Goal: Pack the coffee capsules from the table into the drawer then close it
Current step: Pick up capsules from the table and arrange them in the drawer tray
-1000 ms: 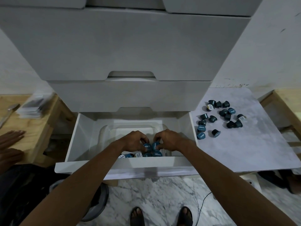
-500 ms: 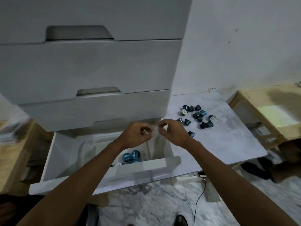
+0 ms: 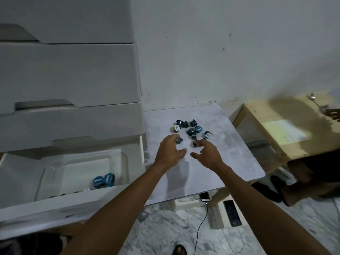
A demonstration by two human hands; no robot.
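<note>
Several dark blue coffee capsules [image 3: 192,128] lie in a loose cluster on the grey marble-look table [image 3: 217,162]. My left hand [image 3: 170,150] hovers over the cluster's near left side, fingers spread and curled, its fingertips at one capsule [image 3: 179,140]. My right hand [image 3: 206,152] is beside it, fingers apart, fingertips at a capsule on the cluster's near edge. Neither hand holds anything. The white bottom drawer [image 3: 55,201] stands pulled out at the left, with a few blue capsules [image 3: 104,180] inside near its front wall.
Two shut white drawers [image 3: 70,124] sit above the open one. A wooden table [image 3: 287,129] stands at the right with a spoon and another person's hand at its far edge. Phones and cables [image 3: 206,197] lie on the marble floor below.
Both hands left the drawer, where they set capsules down, and moved right over the table to the capsule cluster. The view swung right with them.
</note>
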